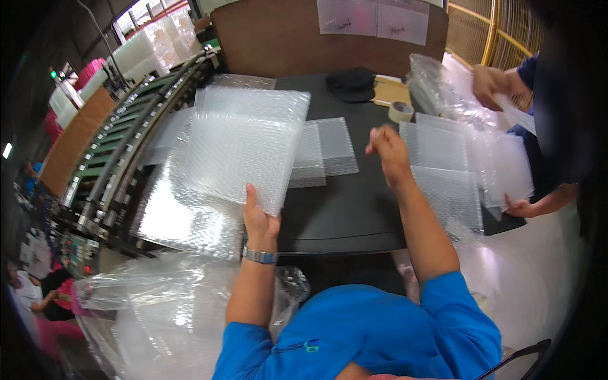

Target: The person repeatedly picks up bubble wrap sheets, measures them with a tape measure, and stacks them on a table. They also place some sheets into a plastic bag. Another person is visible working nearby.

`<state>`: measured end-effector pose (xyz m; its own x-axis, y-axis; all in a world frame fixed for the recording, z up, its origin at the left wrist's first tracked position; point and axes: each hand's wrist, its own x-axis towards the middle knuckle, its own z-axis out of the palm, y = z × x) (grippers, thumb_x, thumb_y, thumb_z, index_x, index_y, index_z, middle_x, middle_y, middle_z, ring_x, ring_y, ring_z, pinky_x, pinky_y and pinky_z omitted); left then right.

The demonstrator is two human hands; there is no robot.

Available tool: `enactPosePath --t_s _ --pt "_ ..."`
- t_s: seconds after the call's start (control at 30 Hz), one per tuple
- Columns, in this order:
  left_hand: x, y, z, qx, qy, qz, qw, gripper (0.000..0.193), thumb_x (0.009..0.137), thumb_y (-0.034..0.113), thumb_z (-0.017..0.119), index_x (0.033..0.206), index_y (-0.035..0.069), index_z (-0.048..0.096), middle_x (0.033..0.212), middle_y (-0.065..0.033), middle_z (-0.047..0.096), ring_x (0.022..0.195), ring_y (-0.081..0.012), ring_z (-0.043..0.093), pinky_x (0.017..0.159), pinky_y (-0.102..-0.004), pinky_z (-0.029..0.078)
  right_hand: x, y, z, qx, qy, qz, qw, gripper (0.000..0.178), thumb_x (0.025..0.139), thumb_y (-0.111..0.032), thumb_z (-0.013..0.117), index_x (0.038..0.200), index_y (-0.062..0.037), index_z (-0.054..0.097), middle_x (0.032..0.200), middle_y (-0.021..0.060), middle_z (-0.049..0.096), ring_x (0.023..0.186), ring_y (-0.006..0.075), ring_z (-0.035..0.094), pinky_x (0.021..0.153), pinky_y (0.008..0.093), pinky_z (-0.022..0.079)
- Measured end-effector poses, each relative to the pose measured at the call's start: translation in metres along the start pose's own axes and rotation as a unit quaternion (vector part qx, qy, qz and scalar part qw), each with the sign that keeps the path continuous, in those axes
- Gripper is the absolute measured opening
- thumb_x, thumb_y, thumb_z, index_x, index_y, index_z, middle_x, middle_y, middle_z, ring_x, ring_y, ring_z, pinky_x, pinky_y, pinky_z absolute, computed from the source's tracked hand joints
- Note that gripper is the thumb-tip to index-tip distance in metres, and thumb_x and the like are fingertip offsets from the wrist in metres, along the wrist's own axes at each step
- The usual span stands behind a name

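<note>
- Bubble-wrap bag [250,152], broad and clear, was tilted over the left part of the black table [367,212], its lower corner in the left hand [261,227].
- That hand grasped the corner with the thumb laid on top; its fingers were hidden underneath (so I could not tell how many layers they held).
- The right hand [391,157] was raised over the table's right part, fingers curled inward with nothing visible in them; I could not tell whether they pinched something thin.
- Smaller bubble bags [340,145] lay at the table's middle, and a shiny stack [190,218] seemed to reach past its left front edge.
- With only one corner gripped, the bag's far end could sag or swing and drag the sheets beneath; slick film could also slip from under the thumb.
- If knocked, the shiny stack could slide off the table toward the loose plastic sheeting [158,316] below that edge.
- At the table's right end, a co-worker's hand [520,208] held clear bags [506,166]; a wide swing of the right forearm could bump them and muddle the piles.
</note>
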<state>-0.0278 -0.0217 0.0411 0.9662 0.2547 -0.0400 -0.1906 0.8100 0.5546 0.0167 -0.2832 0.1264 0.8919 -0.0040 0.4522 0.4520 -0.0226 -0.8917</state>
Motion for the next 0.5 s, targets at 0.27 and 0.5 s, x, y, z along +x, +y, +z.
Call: enactPosePath --t_s 0.27,0.5 --pt "-0.026 0.023 0.035 -0.008 0.09 -0.059 0.994 0.04 0.087 0.041 0.045 0.108 0.008 0.046 0.097 -0.0071 0.054 0.079 -0.0212 0.054 0.064 -0.0332 0.048 -0.086 0.078 0.024 -0.187 -0.141 0.109 0.966 0.02 0.079 -0.022 0.058 0.076 -0.0027 0.055 0.077 0.0096 0.057 0.073 0.0234 0.054 0.07 0.0335 0.041" --pt "-0.026 0.01 0.046 -0.002 0.094 -0.028 0.995 0.041 0.087 0.039 0.045 0.113 0.007 0.044 0.104 -0.0062 0.052 0.089 -0.0215 0.051 0.072 -0.0345 0.045 -0.096 0.091 0.022 -0.256 -0.177 -0.032 0.95 0.019 0.081 -0.024 0.052 0.076 -0.0062 0.054 0.076 0.008 0.055 0.076 0.0249 0.052 0.078 0.0375 0.036"
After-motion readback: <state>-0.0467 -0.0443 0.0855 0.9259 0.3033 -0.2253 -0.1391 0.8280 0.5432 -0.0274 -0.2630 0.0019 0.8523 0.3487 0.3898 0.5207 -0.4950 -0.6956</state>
